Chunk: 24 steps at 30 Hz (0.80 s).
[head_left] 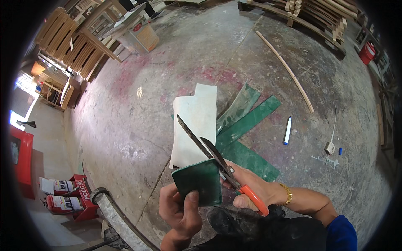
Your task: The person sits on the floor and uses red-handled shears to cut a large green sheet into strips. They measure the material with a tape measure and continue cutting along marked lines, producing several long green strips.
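Observation:
My left hand (183, 211) pinches a dark green, roughly square piece of sheet (197, 182), thumb on its near face and fingers behind. Orange-handled scissors (255, 201) are gripped in my right hand (251, 184), their dark blades parted and pointing up and left. The lower blade area lies beside the top right corner of the green piece; whether it touches, I cannot tell. Beyond the blades, a pale sheet with a notched corner (197, 111) lies on the floor. Green strips (251, 119) and a wider green offcut (249, 159) lie to its right.
A blue-and-white marker (287, 131), a blue cap (340, 151) and a white plug with cord (329, 147) lie at right. A wooden strip (287, 69) lies farther off. Fire extinguishers (65, 203) stand at left near a curved grey beam (121, 217). Stacked wood pallets (293, 21) stand at the back.

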Each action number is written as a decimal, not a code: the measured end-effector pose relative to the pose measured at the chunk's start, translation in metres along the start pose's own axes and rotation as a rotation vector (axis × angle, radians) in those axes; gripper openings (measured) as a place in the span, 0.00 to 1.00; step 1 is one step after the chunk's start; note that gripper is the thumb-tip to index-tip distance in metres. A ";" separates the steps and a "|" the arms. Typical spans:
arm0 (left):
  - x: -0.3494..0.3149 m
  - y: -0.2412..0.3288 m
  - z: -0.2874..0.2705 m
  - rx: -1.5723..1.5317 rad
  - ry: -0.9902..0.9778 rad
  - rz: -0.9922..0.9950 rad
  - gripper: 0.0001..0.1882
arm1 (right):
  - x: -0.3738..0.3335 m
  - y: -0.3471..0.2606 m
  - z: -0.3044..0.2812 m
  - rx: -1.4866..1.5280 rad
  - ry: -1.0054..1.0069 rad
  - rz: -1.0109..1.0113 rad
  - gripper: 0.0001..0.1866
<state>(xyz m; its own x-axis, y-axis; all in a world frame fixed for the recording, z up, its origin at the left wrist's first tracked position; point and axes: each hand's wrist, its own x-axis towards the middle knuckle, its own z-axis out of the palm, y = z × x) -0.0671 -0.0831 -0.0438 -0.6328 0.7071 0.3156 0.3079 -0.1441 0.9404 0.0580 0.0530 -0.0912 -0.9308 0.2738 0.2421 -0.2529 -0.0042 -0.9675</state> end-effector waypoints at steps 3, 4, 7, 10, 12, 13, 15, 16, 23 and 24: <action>0.000 -0.001 0.000 -0.003 -0.003 0.025 0.11 | 0.000 -0.001 -0.003 -0.039 -0.018 -0.006 0.51; -0.001 0.000 -0.001 -0.003 -0.009 0.013 0.11 | 0.000 0.000 -0.003 -0.047 -0.019 -0.012 0.50; -0.001 0.000 -0.004 -0.021 -0.019 -0.015 0.11 | -0.001 -0.001 -0.003 -0.024 -0.013 0.005 0.49; 0.001 0.002 -0.005 -0.034 0.001 -0.039 0.12 | -0.002 -0.006 -0.007 -0.013 -0.035 0.061 0.48; 0.002 0.005 -0.004 -0.013 0.014 -0.081 0.12 | -0.004 -0.007 -0.007 -0.026 -0.021 0.057 0.47; 0.002 0.005 -0.004 -0.009 0.012 -0.084 0.12 | -0.005 -0.007 -0.008 -0.042 -0.025 0.046 0.47; 0.003 0.005 -0.008 0.005 0.008 -0.091 0.13 | -0.005 -0.008 -0.010 -0.067 -0.033 0.021 0.46; 0.004 0.006 -0.011 -0.013 0.005 -0.102 0.13 | -0.005 -0.009 -0.013 -0.079 -0.055 0.027 0.45; 0.009 0.015 -0.027 0.034 -0.039 -0.159 0.12 | -0.013 -0.007 -0.024 -0.246 -0.104 0.039 0.54; 0.009 0.016 -0.027 0.049 -0.037 -0.167 0.12 | -0.014 -0.007 -0.025 -0.248 -0.108 0.030 0.53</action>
<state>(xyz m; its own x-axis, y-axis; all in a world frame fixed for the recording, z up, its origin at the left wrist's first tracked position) -0.0873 -0.0975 -0.0224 -0.6515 0.7437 0.1499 0.2357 0.0107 0.9718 0.0790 0.0730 -0.0899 -0.9632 0.1725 0.2063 -0.1646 0.2281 -0.9596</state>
